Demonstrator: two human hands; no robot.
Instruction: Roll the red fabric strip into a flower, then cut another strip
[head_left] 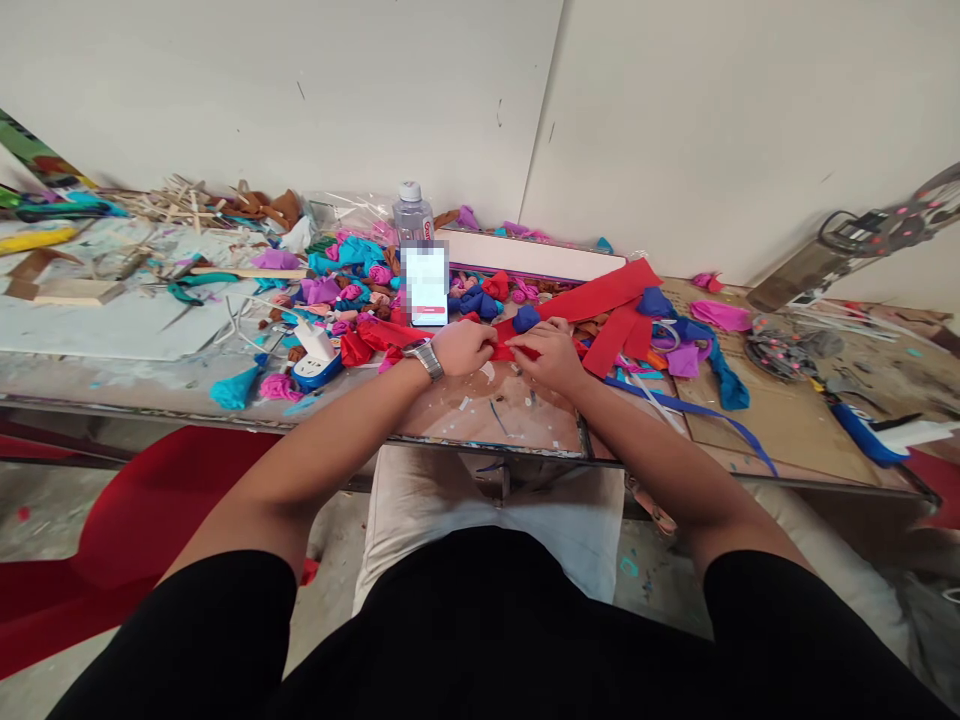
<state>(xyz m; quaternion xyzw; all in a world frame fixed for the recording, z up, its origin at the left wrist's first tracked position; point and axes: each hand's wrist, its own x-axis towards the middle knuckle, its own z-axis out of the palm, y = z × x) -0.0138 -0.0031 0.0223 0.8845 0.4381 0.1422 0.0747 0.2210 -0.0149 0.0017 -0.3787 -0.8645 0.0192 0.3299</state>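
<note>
A long red strip (607, 291) of crepe-like material runs from the back right down to my two hands. My left hand (463, 348), with a watch on its wrist, has its fingers closed on the strip's near end. Close beside it, my right hand (550, 354) pinches the same red material between thumb and fingers. Another red strip (619, 338) lies right of my right hand. Just behind the hands sits a dark blue crumpled piece (526, 318). A phone (429, 287) with a lit screen stands upright behind my left hand.
A clear bottle (412, 215) stands behind the phone. Crumpled colored pieces (360, 258) cover the back of the table. A white plug on a blue-and-white socket (316, 368) lies left. Pliers (196, 287) are farther left; a blue ribbon (705, 411) hangs over the right front edge.
</note>
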